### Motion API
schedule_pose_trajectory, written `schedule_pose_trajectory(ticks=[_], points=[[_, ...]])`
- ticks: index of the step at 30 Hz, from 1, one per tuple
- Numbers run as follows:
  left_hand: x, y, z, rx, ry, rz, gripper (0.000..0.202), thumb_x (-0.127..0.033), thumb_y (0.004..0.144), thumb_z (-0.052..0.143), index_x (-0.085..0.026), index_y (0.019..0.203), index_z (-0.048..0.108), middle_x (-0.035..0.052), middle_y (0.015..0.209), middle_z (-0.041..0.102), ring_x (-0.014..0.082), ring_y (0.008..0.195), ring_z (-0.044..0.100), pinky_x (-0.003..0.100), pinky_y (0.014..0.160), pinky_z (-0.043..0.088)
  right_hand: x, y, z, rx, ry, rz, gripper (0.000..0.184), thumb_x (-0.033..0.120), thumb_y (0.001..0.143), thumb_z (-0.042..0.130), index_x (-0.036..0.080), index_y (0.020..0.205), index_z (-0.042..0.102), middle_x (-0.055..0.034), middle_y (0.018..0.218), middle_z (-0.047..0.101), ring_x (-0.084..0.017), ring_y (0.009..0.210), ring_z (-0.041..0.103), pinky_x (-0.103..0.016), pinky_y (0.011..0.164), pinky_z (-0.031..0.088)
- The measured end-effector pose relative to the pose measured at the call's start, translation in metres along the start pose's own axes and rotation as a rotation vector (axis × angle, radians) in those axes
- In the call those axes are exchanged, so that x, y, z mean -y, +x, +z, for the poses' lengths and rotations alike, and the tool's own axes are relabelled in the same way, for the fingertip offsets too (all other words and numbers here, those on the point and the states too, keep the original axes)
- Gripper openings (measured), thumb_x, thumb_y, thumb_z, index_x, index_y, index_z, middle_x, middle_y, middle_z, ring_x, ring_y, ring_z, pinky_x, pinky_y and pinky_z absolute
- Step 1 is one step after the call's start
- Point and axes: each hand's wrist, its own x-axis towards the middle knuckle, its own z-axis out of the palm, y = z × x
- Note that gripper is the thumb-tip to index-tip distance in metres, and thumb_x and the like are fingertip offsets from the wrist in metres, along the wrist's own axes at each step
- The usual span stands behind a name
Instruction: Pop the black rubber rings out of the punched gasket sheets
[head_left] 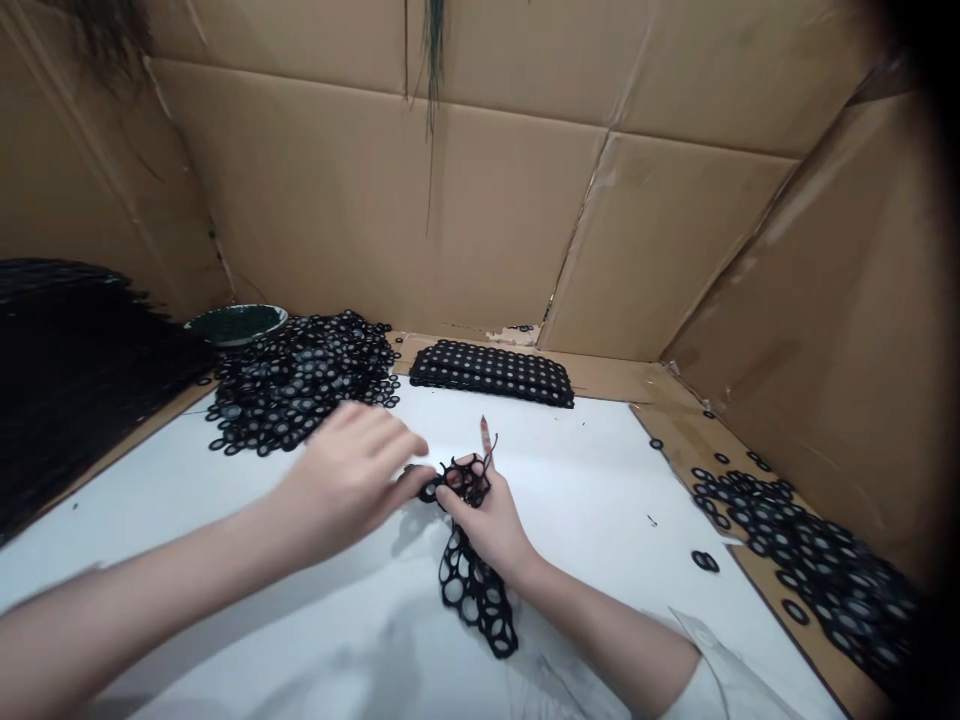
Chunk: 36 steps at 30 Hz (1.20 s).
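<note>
My right hand grips a black sheet of linked rings that hangs down over the white table surface; a thin pointed tool sticks up from the same hand. My left hand reaches in from the left, its thumb and forefinger pinched on a small black ring at the sheet's top edge.
A heap of loose black rings lies at the back left beside a green dish. A stack of ring sheets sits at the back centre. More rings pile at the right edge. Cardboard walls enclose the table. Dark material lies left.
</note>
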Motion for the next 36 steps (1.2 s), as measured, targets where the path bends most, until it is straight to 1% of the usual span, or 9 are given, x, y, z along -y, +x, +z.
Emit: schedule_pose_trajectory(ticks=[6,14,17,23,26,30,32,35,36], points=[[-0.002,-0.028,0.053,0.160,0.227,0.175,0.019,-0.029,0.085,0.040,-0.015,0.086,0.053,0.0048,0.076,0.059,0.0174,0.075,0.053,0.032,0.066,0.036,0.002,-0.001,0.001,-0.002,-0.001,0.012,0.016,0.023,0.067,0.057,0.017,0.079,0.048,0.0001,0.074,0.053,-0.012,0.068,0.053,-0.027,0.071,0.045],[-0.005,-0.043,0.065,0.110,0.179,0.192,0.024,-0.022,0.082,0.044,-0.009,0.101,0.053,0.0108,0.094,0.062,0.0208,0.084,0.054,0.034,0.071,0.038,-0.001,-0.003,0.004,-0.002,0.100,0.157,0.024,0.024,0.063,0.062,0.017,0.080,0.047,0.0000,0.076,0.054,-0.013,0.071,0.055,-0.027,0.069,0.046],[-0.008,-0.041,0.062,0.160,-0.037,0.044,0.025,-0.020,0.081,0.044,-0.011,0.101,0.054,0.0088,0.091,0.063,0.0192,0.082,0.054,0.033,0.071,0.039,-0.001,-0.005,0.005,0.019,0.087,0.148,0.022,0.024,0.063,0.062,0.017,0.079,0.047,-0.0001,0.076,0.054,-0.013,0.071,0.055,-0.027,0.069,0.046],[-0.015,-0.037,0.055,0.342,-0.627,-0.465,0.021,-0.021,0.079,0.044,-0.022,0.090,0.063,0.0006,0.080,0.065,0.0136,0.073,0.056,0.027,0.067,0.043,-0.007,-0.007,0.006,0.037,0.056,0.103,0.017,0.023,0.066,0.059,0.017,0.077,0.047,-0.0010,0.076,0.054,-0.013,0.072,0.055,-0.026,0.068,0.047],[-0.022,-0.038,0.060,0.312,-0.803,-0.668,0.024,-0.028,0.079,0.045,-0.021,0.094,0.063,0.0019,0.089,0.065,0.0150,0.079,0.057,0.026,0.068,0.044,-0.010,-0.008,0.007,0.025,0.031,0.104,0.016,0.024,0.068,0.057,0.017,0.079,0.047,-0.0020,0.077,0.054,-0.014,0.074,0.055,-0.028,0.069,0.047],[-0.016,-0.034,0.061,0.324,-0.946,-0.802,0.024,-0.027,0.079,0.042,-0.017,0.076,0.064,0.0019,0.075,0.066,0.0156,0.074,0.059,0.026,0.067,0.045,-0.008,-0.010,0.008,0.050,-0.020,0.042,0.013,0.023,0.070,0.055,0.018,0.080,0.048,-0.0021,0.077,0.055,-0.015,0.074,0.055,-0.028,0.069,0.046],[0.004,-0.032,0.055,0.205,-0.791,-0.840,0.028,-0.028,0.081,0.037,-0.016,0.071,0.060,0.0023,0.069,0.064,0.0152,0.068,0.058,0.027,0.064,0.044,-0.005,-0.011,0.006,0.036,-0.073,0.002,0.010,0.022,0.071,0.052,0.018,0.080,0.048,-0.0016,0.075,0.055,-0.014,0.072,0.054,-0.027,0.069,0.045],[0.055,-0.037,0.051,-0.167,-0.115,-0.827,0.029,-0.026,0.084,0.032,-0.016,0.083,0.059,0.0068,0.078,0.062,0.0191,0.076,0.055,0.034,0.071,0.041,-0.004,-0.011,0.004,-0.028,-0.119,0.051,0.011,0.025,0.072,0.052,0.018,0.080,0.047,-0.0015,0.074,0.053,-0.014,0.072,0.053,-0.028,0.070,0.044],[0.074,-0.042,0.052,-0.145,0.074,-0.741,0.026,-0.026,0.083,0.035,-0.017,0.087,0.059,0.0090,0.084,0.062,0.0223,0.083,0.053,0.038,0.075,0.038,-0.004,-0.011,0.003,-0.040,-0.124,0.071,0.013,0.026,0.072,0.053,0.018,0.080,0.047,-0.0018,0.075,0.053,-0.015,0.072,0.053,-0.029,0.071,0.044]])
